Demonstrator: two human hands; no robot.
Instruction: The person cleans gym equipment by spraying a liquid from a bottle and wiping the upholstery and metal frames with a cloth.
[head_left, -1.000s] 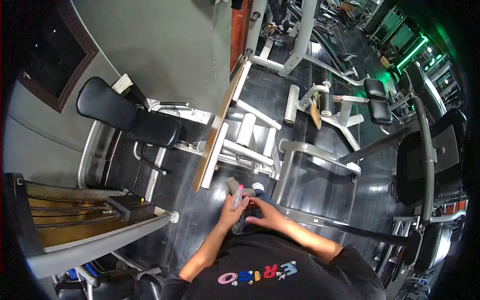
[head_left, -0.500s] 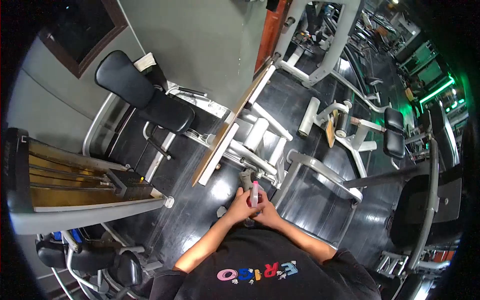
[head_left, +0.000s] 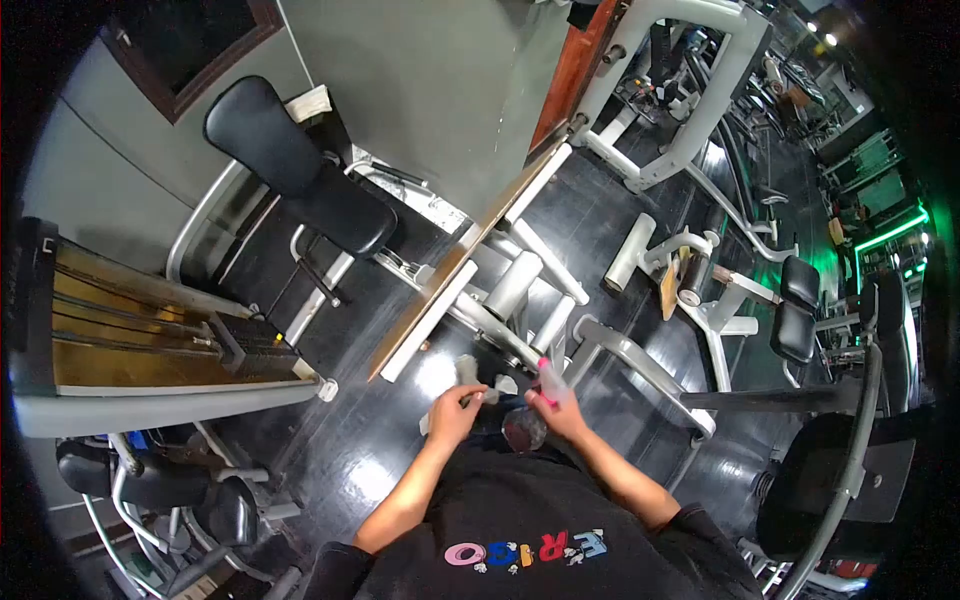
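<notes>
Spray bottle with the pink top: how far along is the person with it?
Done: both things are picked up. In hand: the right hand grips the spray bottle, the left hand holds a grey cloth, both raised in front of the body. Left, probably: spraying and wiping; neither touches the white padded machine ahead.

You see a dim, fisheye-warped gym with black corners, glare on the glossy floor [head_left: 440,375] and a green strip light [head_left: 893,229] at right.
</notes>
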